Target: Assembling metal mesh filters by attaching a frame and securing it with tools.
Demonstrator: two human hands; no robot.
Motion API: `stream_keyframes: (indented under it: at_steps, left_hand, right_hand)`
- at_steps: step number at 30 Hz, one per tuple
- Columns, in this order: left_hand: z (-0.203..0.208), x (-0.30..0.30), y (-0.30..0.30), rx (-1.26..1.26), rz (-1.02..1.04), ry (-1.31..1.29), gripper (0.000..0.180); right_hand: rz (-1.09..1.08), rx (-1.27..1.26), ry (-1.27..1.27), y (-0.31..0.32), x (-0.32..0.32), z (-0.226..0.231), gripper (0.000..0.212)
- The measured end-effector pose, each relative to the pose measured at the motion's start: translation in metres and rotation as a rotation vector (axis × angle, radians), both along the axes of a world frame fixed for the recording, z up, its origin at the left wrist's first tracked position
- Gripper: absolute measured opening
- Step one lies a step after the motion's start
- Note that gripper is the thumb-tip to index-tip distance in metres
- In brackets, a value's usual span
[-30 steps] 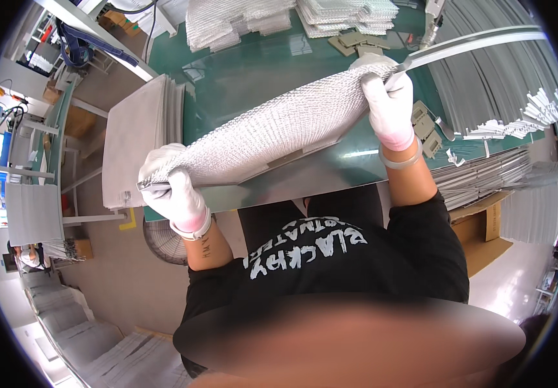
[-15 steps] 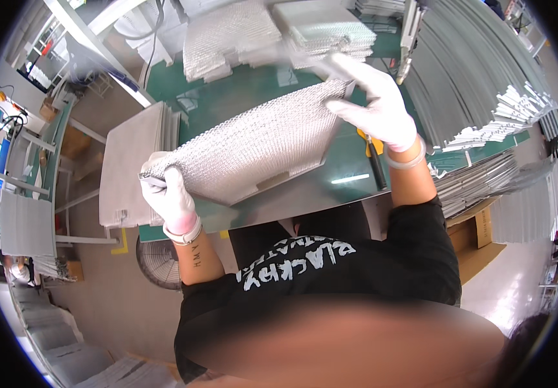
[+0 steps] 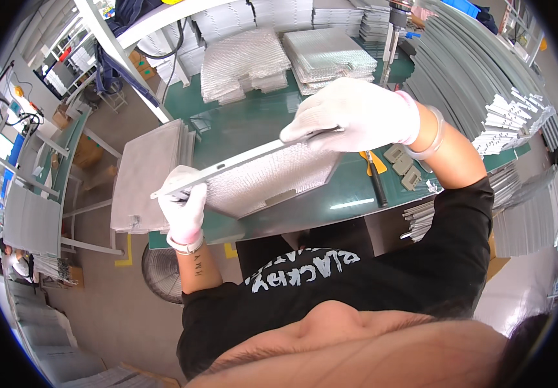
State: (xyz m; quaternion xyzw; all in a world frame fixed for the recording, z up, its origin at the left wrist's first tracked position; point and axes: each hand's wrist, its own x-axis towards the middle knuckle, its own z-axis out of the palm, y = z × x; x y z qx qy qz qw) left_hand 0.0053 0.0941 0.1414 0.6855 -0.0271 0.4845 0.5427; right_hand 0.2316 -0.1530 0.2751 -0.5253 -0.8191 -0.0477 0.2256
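Note:
A silvery metal mesh panel [image 3: 269,181] is held tilted above the green tabletop [image 3: 243,123]. Along its upper edge runs a slim pale metal strip [image 3: 243,160] with a small dark slot in it. White gloves cover both hands. My left hand [image 3: 185,202] grips the panel's left corner and the strip's end, thumb in front. Fingers bent, my right hand [image 3: 350,116] closes over the strip near the panel's right end; its fingertips are partly hidden. Right of the panel lies a tool with a black handle and yellow part [image 3: 377,181], beside small grey blocks [image 3: 403,167].
Two stacks of mesh sheets, one wide [image 3: 243,61] and one squarer [image 3: 327,55], stand at the back. Flat light panels [image 3: 146,178] lean over the table's left edge. Long grey strips [image 3: 466,71] fill the right side. A floor fan [image 3: 162,271] is below left.
The pale strip now lies along the panel's upper edge, where bare mesh showed before. My right hand has come inward and down onto it. The view has shifted slightly.

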Motion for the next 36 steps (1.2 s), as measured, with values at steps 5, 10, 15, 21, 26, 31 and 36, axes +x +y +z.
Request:
stream_keyframes:
  at_steps: [5,10,15,21,26,31,36]
  left_hand:
    - [0.026,-0.003,-0.004,0.108,-0.063,0.205,0.015]
    - [-0.002,0.009,-0.01,0.1,0.148,-0.264,0.049]
    - [-0.009,0.017,-0.017,-0.058,0.235,-0.342,0.083]
    - [-0.01,0.025,-0.019,-0.109,0.18,-0.395,0.088]
    - [-0.006,0.032,-0.014,-0.1,0.305,-0.403,0.064]
    - [-0.013,0.049,-0.014,-0.027,0.371,-0.501,0.037]
    - [-0.016,0.047,-0.003,0.008,0.427,-0.461,0.03]
  right_hand:
    - [0.044,0.037,0.04,0.032,-0.023,-0.009,0.034]
    - [0.085,-0.014,0.019,0.04,-0.026,-0.005,0.037]
    - [-0.039,-0.109,0.021,0.04,-0.034,0.001,0.039]
    - [-0.021,-0.03,0.002,0.047,-0.028,-0.005,0.049]
    - [0.001,-0.032,-0.034,0.052,-0.022,-0.007,0.052]
    - [-0.024,-0.053,0.034,0.057,-0.02,-0.007,0.052]
    - [-0.009,-0.036,0.031,0.06,-0.019,-0.007,0.05]
